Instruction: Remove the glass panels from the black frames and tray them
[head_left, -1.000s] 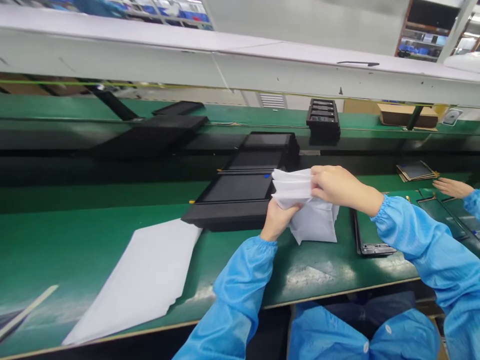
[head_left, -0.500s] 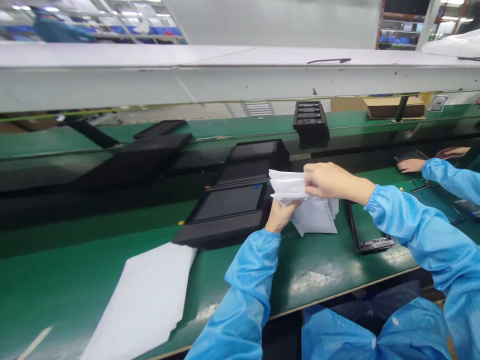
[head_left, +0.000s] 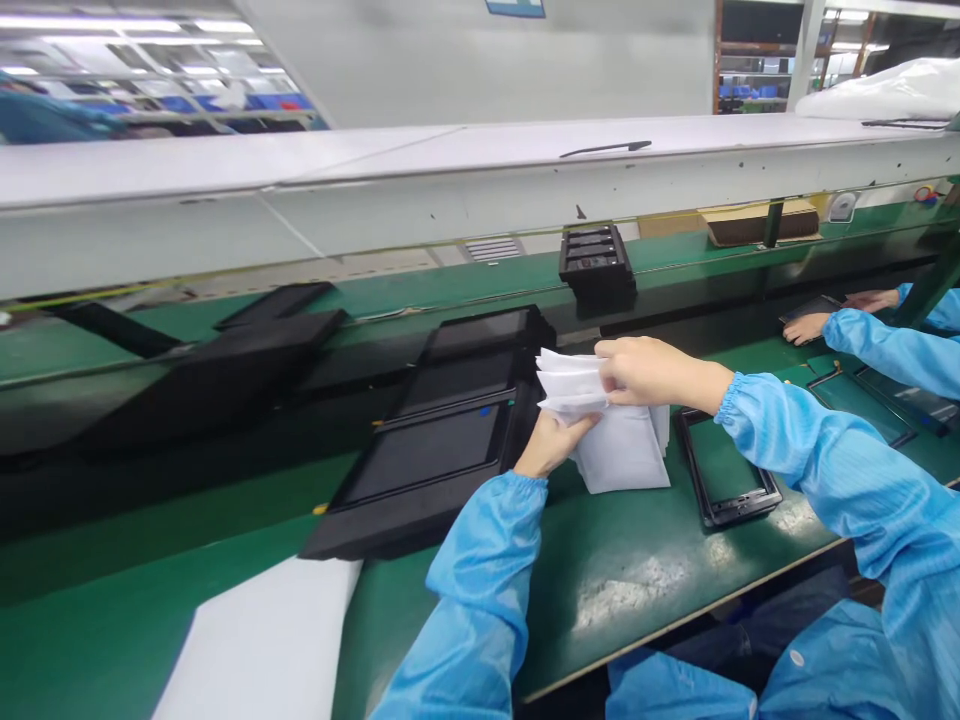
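on the green bench (head_left: 622,600), the left hand (head_left: 555,445) and right hand (head_left: 652,365) still grip white sheets (head_left: 570,380), with a black frame (head_left: 731,517) just beyond the right hand.

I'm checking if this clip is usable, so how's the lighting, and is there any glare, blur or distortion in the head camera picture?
Head view: bright overhead light; pale glare on the green bench top; the right hand and white sheets look sharp; the far shelving looks washed out and soft; wide-angle distortion makes the long white ledge slant across the frame.
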